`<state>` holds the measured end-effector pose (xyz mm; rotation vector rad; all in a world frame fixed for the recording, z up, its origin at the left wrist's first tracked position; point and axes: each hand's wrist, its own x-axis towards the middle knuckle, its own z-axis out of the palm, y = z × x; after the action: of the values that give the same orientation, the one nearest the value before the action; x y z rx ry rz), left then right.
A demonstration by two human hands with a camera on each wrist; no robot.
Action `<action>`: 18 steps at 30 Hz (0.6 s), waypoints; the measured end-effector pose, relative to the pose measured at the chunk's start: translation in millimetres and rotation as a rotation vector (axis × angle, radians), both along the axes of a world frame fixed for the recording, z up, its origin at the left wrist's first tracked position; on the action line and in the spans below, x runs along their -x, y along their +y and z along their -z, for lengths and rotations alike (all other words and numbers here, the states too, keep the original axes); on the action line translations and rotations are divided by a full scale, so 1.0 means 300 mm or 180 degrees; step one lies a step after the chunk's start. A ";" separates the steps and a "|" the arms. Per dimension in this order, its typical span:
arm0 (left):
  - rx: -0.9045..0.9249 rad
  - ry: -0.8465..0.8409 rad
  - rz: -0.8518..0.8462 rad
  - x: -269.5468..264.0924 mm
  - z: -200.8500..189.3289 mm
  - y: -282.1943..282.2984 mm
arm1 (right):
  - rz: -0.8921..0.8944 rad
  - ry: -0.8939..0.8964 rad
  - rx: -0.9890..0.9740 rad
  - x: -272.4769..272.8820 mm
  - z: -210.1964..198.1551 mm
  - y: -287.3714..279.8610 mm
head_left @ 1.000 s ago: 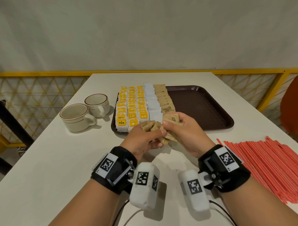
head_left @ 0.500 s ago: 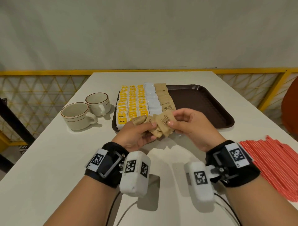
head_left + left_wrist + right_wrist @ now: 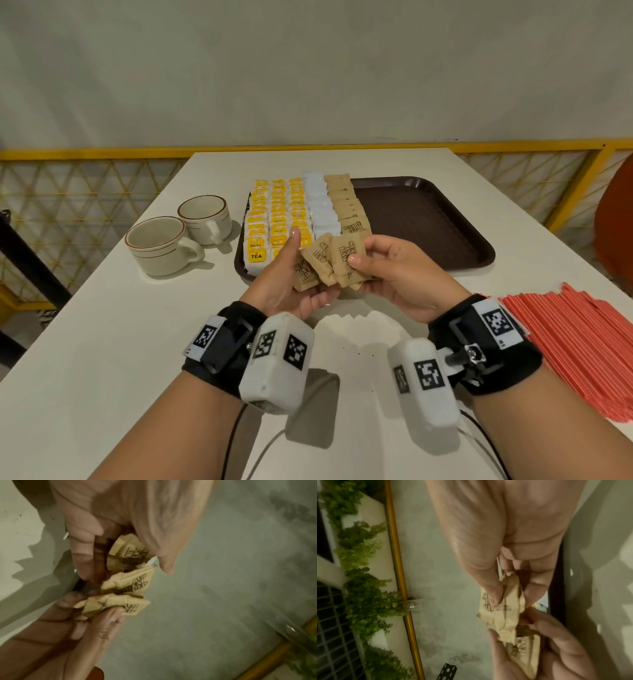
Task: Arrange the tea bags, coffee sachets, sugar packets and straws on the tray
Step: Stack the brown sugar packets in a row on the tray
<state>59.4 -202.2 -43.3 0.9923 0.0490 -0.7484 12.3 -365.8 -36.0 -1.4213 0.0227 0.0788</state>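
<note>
A fan of brown sugar packets point(image 3: 329, 263) point(image 3: 126, 584) point(image 3: 503, 614) is held above the table's front, just before the dark brown tray point(image 3: 428, 219). My left hand point(image 3: 294, 274) cradles the packets from below with its thumb lifted. My right hand point(image 3: 370, 260) pinches the rightmost packet between thumb and fingers. On the tray's left part lie rows of yellow tea bags point(image 3: 274, 212), white sachets point(image 3: 320, 205) and brown packets point(image 3: 346, 205). Red straws point(image 3: 575, 342) lie in a heap on the table at the right.
Two cream cups point(image 3: 161, 245) point(image 3: 205, 217) stand left of the tray. The tray's right half is bare. A yellow railing point(image 3: 565, 181) runs behind and beside the white table point(image 3: 102, 325). Cables trail from the wrist cameras near the front edge.
Both hands have risen slightly and the packets are now spread into a fan. The left thumb has lifted off the packets. My right hand has shifted its pinch onto the rightmost packet.
</note>
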 end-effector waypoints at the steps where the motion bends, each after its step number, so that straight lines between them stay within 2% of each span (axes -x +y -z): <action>1: 0.0031 0.0046 0.0028 0.004 -0.002 -0.005 | -0.0024 0.0028 -0.0088 -0.001 -0.001 0.000; 3: 0.0171 0.0270 0.0148 0.015 -0.011 -0.016 | -0.0039 0.0016 0.0029 -0.002 -0.002 0.005; 6: 0.0384 0.0592 0.0228 0.008 -0.014 -0.011 | 0.0018 -0.0133 0.0768 -0.005 -0.008 0.012; 8: 0.0536 0.0718 0.0250 0.002 -0.010 -0.004 | -0.0050 -0.0190 0.1038 -0.009 -0.012 0.021; 10: 0.0587 0.0758 0.0244 -0.001 -0.003 -0.006 | -0.0049 -0.0248 0.1288 -0.018 -0.020 0.033; 14: 0.0705 0.0766 0.0222 -0.004 0.001 -0.008 | 0.0033 -0.0488 0.2213 -0.042 -0.035 0.039; 18: 0.0733 0.0777 0.0107 -0.002 -0.007 -0.006 | -0.0301 -0.0390 0.3111 -0.041 -0.047 0.042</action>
<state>60.1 -203.8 -41.2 0.6812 0.1548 -0.8823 24.6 -353.1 -22.0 -2.4020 -0.1237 0.0592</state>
